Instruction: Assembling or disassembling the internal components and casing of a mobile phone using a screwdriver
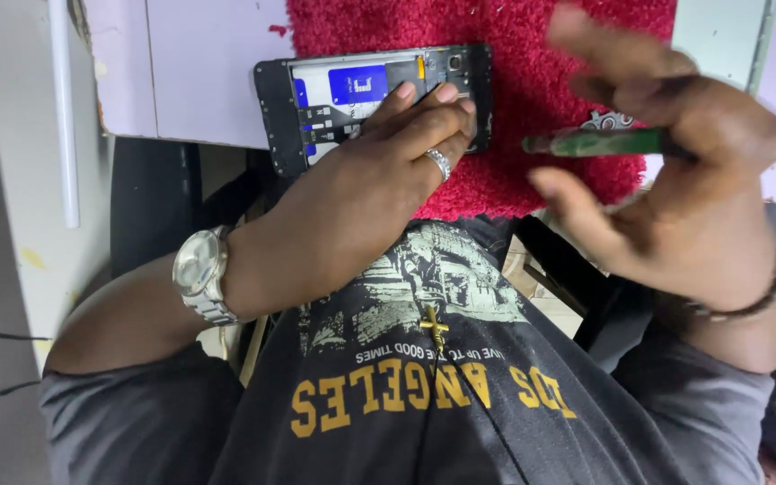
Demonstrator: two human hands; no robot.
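An opened phone (352, 90) with its back cover off lies on a red fluffy mat (514, 54), showing a white and blue battery and dark circuit parts. My left hand (379, 171), with a ring and a silver wristwatch, rests on the phone's lower right part, fingers pressed down on it. My right hand (675, 171), wearing a bead bracelet, hovers above the mat's right side and grips a green-handled screwdriver (595, 142) whose tip points left toward the phone without touching it.
The mat lies on a pale lilac table (190, 72) whose edge runs just below the phone. A white wall with a thin pipe (63, 108) stands at the left. My dark printed shirt and a cross pendant (434, 325) fill the lower view.
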